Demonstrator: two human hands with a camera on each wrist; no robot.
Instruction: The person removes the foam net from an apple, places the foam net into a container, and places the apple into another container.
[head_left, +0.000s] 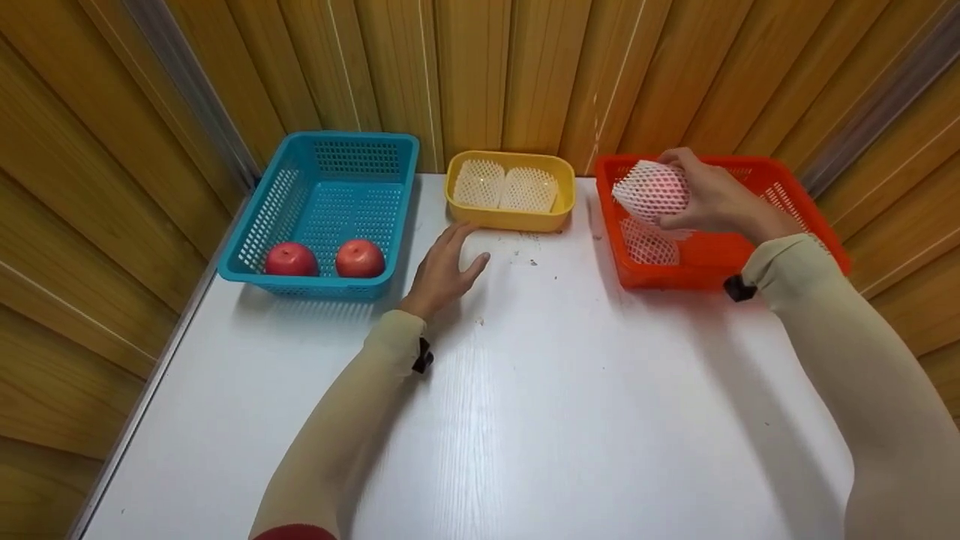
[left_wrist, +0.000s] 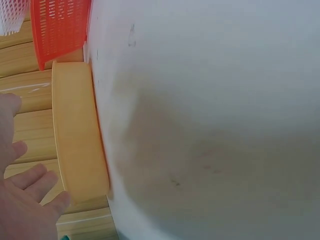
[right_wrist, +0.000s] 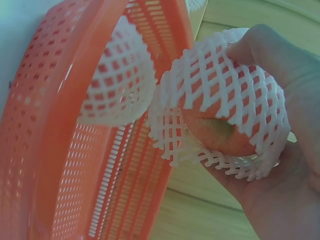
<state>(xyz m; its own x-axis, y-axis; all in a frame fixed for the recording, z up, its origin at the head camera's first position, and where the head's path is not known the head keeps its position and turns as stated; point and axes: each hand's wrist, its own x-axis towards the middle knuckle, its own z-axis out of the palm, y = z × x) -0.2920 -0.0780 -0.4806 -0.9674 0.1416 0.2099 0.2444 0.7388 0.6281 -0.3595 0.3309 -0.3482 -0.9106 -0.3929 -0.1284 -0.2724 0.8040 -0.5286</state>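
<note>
In the head view my right hand [head_left: 709, 196] grips an apple in a white foam net [head_left: 651, 192] above the left part of the red basket [head_left: 739, 259]. The right wrist view shows the apple [right_wrist: 220, 131] through the net's open end, with thumb and fingers on opposite sides. Below it, a second net-wrapped item [head_left: 649, 241] rests inside the basket, partly hidden. My left hand [head_left: 442, 274] hovers over the table with fingers extended and nothing in them. It is nearest the yellow tray [head_left: 517, 220], where two foam nets [head_left: 480, 182] lie side by side.
A blue basket [head_left: 319, 280] stands on the left with two bare red apples, one at its near left [head_left: 291, 259] and one at its near right [head_left: 360, 259]. Wood-panelled walls [head_left: 480, 75] close off the back and sides of the white table [head_left: 570, 405].
</note>
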